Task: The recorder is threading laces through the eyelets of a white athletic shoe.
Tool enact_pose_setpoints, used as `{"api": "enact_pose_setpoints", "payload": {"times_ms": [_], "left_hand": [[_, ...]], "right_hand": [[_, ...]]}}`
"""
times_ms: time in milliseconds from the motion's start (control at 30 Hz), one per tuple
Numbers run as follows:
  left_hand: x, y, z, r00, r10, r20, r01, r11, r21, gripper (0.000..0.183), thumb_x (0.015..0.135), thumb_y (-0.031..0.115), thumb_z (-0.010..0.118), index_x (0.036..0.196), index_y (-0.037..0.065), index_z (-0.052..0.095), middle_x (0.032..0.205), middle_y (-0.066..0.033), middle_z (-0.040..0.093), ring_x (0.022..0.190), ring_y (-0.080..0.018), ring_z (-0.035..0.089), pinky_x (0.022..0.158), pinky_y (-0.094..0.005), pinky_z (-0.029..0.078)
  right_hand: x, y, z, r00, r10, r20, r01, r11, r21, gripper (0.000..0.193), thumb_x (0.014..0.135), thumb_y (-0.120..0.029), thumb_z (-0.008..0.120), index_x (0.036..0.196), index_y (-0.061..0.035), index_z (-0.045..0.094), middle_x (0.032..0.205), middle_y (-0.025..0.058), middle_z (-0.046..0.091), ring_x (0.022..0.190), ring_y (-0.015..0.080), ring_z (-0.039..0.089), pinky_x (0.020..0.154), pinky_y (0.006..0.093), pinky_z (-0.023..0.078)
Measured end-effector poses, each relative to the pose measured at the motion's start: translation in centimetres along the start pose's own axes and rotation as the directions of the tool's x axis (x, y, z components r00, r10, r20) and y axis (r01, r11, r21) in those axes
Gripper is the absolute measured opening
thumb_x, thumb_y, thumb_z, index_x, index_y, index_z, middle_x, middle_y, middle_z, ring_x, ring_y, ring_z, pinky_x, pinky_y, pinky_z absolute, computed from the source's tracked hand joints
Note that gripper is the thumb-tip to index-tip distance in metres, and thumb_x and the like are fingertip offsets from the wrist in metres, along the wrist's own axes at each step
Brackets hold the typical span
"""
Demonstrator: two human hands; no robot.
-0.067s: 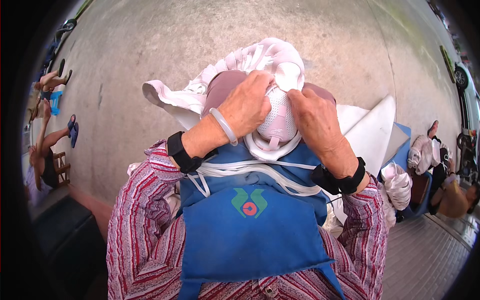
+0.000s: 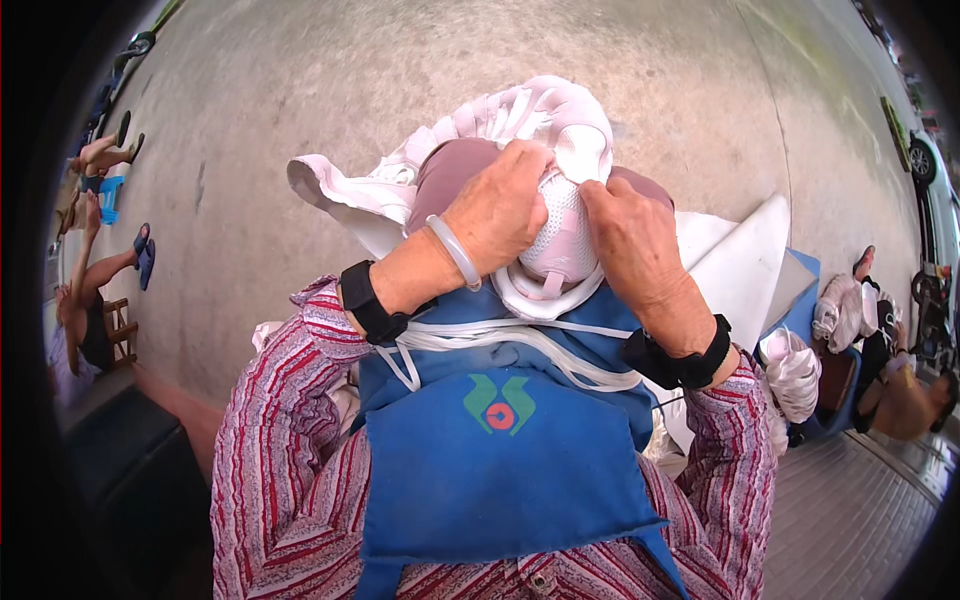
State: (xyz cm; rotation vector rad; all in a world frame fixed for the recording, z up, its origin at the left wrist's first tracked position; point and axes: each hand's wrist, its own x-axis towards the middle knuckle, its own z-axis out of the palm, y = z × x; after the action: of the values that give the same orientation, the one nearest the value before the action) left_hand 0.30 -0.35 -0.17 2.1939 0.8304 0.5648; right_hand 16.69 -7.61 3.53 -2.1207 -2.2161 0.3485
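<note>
A pale pink and white shoe upper (image 2: 596, 130) lies over my knees, its white mesh tongue (image 2: 560, 240) turned toward me. On the left side of the tongue, my left hand (image 2: 500, 210) pinches the upper's edge with its fingers curled. My right hand (image 2: 635, 245) grips the opposite edge between thumb and bent fingers. Whether a lace sits between the fingertips is hidden. More pink and white uppers (image 2: 440, 135) are strung in an overlapping row beyond my hands. A bundle of white laces (image 2: 540, 345) stretches across the blue apron (image 2: 500, 480) on my lap.
White sheet material (image 2: 740, 250) sticks out beside my right knee. At the right are bunched pale shoe uppers (image 2: 792, 375) and a seated person (image 2: 905, 395). People's legs (image 2: 105, 265) and a blue stool (image 2: 109, 200) are at the left. A dark box-like seat (image 2: 130, 480) stands lower left.
My left hand and wrist have shifted very slightly to the right. Both hands keep their grip, and the shoe upper is almost in the same place.
</note>
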Motion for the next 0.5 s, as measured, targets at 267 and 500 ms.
{"api": "enact_pose_setpoints", "payload": {"times_ms": [267, 500], "left_hand": [[-0.3, 0.5, 0.7, 0.996, 0.025, -0.088, -0.027, 0.999, -0.019, 0.039, 0.077, -0.003, 0.055, 0.116, -0.004, 0.05, 0.114, -0.0223, 0.053, 0.106, -0.0375, 0.055, 0.093, -0.039, 0.045], [0.3, -1.4, -0.3, 0.998, -0.013, -0.064, -0.001, 0.977, -0.215, 0.031, 0.076, 0.0, 0.062, 0.106, -0.002, 0.054, 0.105, -0.0204, 0.056, 0.094, -0.0337, 0.061, 0.081, -0.0362, 0.05]], "right_hand": [[0.9, 2.2, 0.9, 0.849, -0.386, -0.362, 0.361, 0.922, -0.138, 0.009, 0.075, -0.009, 0.059, 0.082, -0.0033, 0.059, 0.087, 0.0119, 0.052, 0.081, 0.0268, 0.054, 0.069, 0.0364, 0.044], [-1.9, -4.0, -1.5, 0.978, -0.089, -0.188, 0.207, 0.485, 0.85, 0.013, 0.083, -0.001, 0.058, 0.094, -0.0014, 0.051, 0.087, 0.016, 0.053, 0.075, 0.0335, 0.059, 0.066, 0.0377, 0.047]]}}
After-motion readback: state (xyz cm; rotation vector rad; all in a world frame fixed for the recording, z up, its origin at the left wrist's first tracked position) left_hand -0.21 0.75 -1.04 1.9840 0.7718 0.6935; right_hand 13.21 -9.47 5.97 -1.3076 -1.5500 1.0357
